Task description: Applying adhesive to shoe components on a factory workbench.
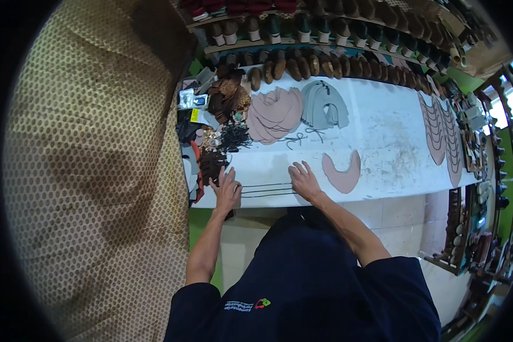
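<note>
Several thin dark cords [266, 191] lie stretched side by side along the near edge of the white-covered table [376, 131]. My left hand [228, 189] rests on their left ends with its fingers spread. At the right ends, my right hand [306, 181] lies with fingers apart, over the cords. Whether any fingertip pinches a cord is too small to tell. A pink U-shaped shoe upper piece [343, 175] lies flat just right of my right hand. Beyond my left hand sits a heap of dark brown strips [212, 165].
Fanned pink pieces [273, 114] and grey pieces [325, 105] lie farther back, with short knotted dark cords [310, 135] before them. More pink pieces [436, 131] overlap at the right. Shoe lasts [302, 68] line the back edge and shelves. A patterned curtain [97, 171] hangs at left.
</note>
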### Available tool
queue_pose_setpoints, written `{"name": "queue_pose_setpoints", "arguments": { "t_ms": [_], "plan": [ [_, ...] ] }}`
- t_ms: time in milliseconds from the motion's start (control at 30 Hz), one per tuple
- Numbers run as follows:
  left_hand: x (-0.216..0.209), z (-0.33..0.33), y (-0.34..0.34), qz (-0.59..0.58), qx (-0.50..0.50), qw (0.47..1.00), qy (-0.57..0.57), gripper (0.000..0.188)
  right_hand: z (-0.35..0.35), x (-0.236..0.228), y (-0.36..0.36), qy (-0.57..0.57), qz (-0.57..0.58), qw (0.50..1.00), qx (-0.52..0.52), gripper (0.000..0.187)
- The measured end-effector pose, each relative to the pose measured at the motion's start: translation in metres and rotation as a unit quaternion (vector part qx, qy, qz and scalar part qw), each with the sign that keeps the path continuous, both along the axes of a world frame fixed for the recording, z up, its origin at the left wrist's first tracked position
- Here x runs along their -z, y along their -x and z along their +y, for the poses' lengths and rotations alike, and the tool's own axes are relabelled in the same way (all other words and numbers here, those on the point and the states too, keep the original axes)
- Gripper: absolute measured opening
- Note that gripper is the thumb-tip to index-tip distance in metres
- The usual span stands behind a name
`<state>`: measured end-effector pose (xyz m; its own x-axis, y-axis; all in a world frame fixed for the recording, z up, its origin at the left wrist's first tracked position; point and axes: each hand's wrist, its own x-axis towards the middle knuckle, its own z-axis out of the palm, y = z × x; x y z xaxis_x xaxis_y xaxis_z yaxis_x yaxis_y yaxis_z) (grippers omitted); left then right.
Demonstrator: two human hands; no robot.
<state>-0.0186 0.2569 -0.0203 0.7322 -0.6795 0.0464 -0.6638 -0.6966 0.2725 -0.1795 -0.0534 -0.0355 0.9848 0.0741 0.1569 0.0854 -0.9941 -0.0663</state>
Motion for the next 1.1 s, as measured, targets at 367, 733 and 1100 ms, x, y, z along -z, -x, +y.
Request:
{"name": "queue_pose_setpoints", "arguments": {
  "t_ms": [367, 733, 1100],
  "plan": [
    [-0.017, -0.059, -0.007, 0.01, 0.089, 0.995, 0.044, 0.007, -0.048, -0.02, 0.036, -0.01, 0.009, 0.997, 0.075, 0.037],
    [-0.004, -0.255, 0.047, 0.051, 0.311, 0.945, 0.092, 0.004, -0.135, -0.024, 0.192, -0.013, -0.014, 0.958, 0.286, 0.017],
    [0.005, -0.309, 0.065, 0.106, 0.319, 0.941, 0.046, 0.007, -0.147, -0.037, 0.229, -0.12, -0.071, 0.872, 0.469, 0.008]
  ]
}}
